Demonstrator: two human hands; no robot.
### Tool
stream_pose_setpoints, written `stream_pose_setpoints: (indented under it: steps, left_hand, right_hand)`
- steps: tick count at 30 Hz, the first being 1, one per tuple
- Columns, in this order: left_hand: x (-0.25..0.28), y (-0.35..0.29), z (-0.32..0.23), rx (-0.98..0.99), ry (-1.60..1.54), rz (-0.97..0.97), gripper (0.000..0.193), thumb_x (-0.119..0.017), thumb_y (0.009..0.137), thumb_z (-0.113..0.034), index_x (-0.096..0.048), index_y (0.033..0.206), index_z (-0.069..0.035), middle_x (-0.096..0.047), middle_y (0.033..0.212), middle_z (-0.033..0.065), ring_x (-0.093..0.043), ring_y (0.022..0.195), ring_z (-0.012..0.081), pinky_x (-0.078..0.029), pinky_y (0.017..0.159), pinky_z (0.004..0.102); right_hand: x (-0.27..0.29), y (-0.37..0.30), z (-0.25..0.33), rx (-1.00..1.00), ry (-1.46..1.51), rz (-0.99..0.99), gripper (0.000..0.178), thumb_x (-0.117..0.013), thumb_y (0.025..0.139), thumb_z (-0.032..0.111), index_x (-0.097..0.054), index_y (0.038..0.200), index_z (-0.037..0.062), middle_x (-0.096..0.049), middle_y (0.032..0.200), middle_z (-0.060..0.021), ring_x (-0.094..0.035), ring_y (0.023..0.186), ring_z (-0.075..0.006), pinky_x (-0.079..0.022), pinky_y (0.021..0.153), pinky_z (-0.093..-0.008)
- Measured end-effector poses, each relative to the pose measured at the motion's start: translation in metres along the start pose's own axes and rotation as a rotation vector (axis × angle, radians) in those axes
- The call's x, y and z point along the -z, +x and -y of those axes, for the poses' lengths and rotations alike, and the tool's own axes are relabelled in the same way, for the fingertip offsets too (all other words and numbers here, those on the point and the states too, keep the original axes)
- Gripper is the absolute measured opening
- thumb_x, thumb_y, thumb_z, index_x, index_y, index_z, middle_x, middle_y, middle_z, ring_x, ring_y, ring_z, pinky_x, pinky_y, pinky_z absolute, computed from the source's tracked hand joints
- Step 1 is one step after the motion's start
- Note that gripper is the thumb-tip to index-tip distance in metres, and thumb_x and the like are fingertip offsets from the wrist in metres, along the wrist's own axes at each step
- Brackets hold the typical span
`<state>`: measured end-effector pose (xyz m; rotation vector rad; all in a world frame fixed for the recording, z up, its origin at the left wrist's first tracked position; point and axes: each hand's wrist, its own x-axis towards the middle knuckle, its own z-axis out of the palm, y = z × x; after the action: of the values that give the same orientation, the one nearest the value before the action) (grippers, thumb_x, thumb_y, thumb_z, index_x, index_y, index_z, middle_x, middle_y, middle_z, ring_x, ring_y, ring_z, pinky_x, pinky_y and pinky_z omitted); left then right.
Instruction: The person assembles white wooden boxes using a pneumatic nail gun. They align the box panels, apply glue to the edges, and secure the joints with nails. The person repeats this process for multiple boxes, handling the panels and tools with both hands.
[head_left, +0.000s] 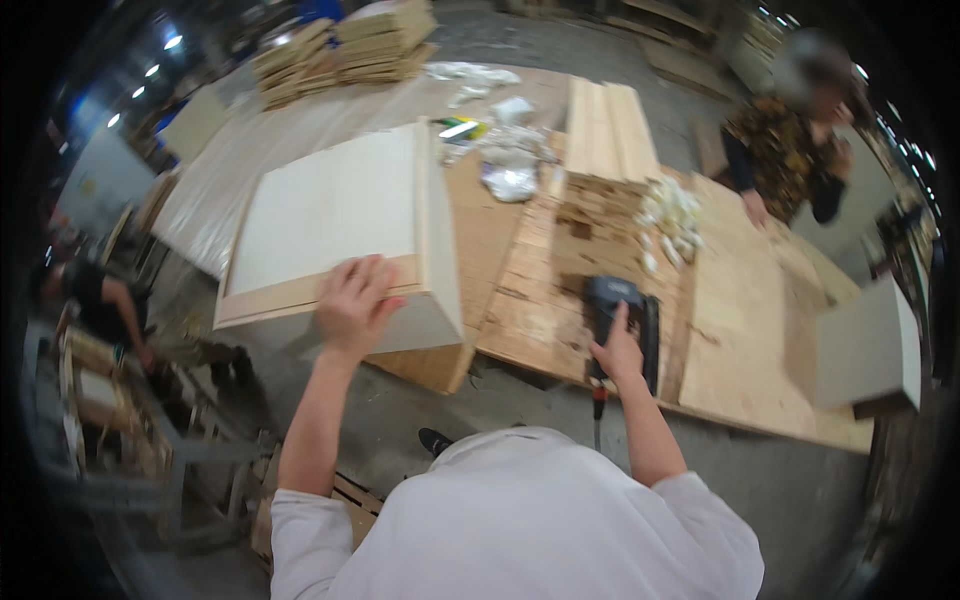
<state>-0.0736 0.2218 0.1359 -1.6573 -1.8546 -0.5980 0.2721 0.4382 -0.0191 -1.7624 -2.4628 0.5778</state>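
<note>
Box (325, 210) was touched at its near edge by the left hand (353, 308); nail gun (606, 298) was held by the right hand (622, 352), well apart, to the box's right.

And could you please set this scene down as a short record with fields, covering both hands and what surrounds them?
Left hand: flat on the wooden edge of a pale box
Right hand: gripping a black tool, index finger extended
Tool connection: cord or hose with a red fitting
Beside the tool, farther off: stacked wooden strips
Right of the stack: small pale pieces, kind unclear
Beyond the box: clear plastic bags
Other people: one at right, one at left
</note>
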Motion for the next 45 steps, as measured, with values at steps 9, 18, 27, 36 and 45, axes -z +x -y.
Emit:
stream_pose_setpoints:
  steps: [9, 18, 27, 36, 45]
  left_hand:
    - [0.004, 0.004, -0.002, -0.022, -0.051, 0.065, 0.039, -0.072, 0.075, -0.030, -0.066, 0.108, -0.011, -0.063, 0.115, 0.0081, -0.055, 0.104, 0.0291, -0.043, 0.088, 0.0424]
    - [0.015, 0.004, -0.010, 0.187, 0.019, 0.096, 0.049, -0.074, 0.071, -0.041, -0.066, 0.109, -0.010, -0.062, 0.116, 0.0074, -0.052, 0.109, 0.0308, -0.036, 0.097, 0.0456]
    - [0.011, 0.000, -0.007, 0.203, 0.003, 0.107, 0.054, -0.068, 0.077, -0.049, -0.066, 0.112, -0.008, -0.062, 0.116, 0.0087, -0.051, 0.110, 0.0323, -0.036, 0.097, 0.0442]
    - [0.010, 0.004, -0.011, 0.190, 0.008, 0.106, 0.056, -0.064, 0.080, -0.052, -0.065, 0.113, -0.006, -0.062, 0.116, 0.0111, -0.052, 0.112, 0.0320, -0.036, 0.098, 0.0434]
    - [0.007, 0.001, -0.011, 0.203, 0.010, 0.092, 0.057, -0.063, 0.081, -0.054, -0.066, 0.112, -0.007, -0.062, 0.116, 0.0107, -0.052, 0.112, 0.0316, -0.036, 0.097, 0.0434]
  right_hand:
    - [0.078, -0.025, -0.007, 0.092, 1.220, 0.231, 0.098, -0.067, 0.070, 0.011, -0.013, 0.151, 0.0098, -0.064, 0.099, -0.0206, -0.067, 0.079, -0.0260, -0.054, 0.066, -0.0362]
    - [0.082, -0.007, 0.044, 0.381, 1.314, 0.649, 0.020, -0.065, 0.081, 0.006, -0.055, 0.098, 0.0022, -0.059, 0.070, -0.0049, -0.058, 0.059, -0.0139, -0.046, 0.058, -0.0272]
    - [0.051, 0.006, 0.106, 0.391, 1.844, 1.170, 0.051, -0.060, 0.083, 0.033, -0.049, 0.120, 0.0000, -0.054, 0.064, -0.0087, -0.053, 0.051, -0.0181, -0.047, 0.058, -0.0321]
    - [0.037, 0.013, 0.113, 0.403, 1.767, 1.237, 0.051, -0.062, 0.082, 0.030, -0.051, 0.122, -0.0008, -0.055, 0.064, -0.0092, -0.055, 0.052, -0.0180, -0.047, 0.055, -0.0321]
    - [0.046, 0.011, 0.115, 0.425, 1.732, 1.221, 0.035, -0.054, 0.088, 0.018, -0.053, 0.119, 0.0018, -0.056, 0.064, -0.0064, -0.055, 0.054, -0.0142, -0.047, 0.056, -0.0282]
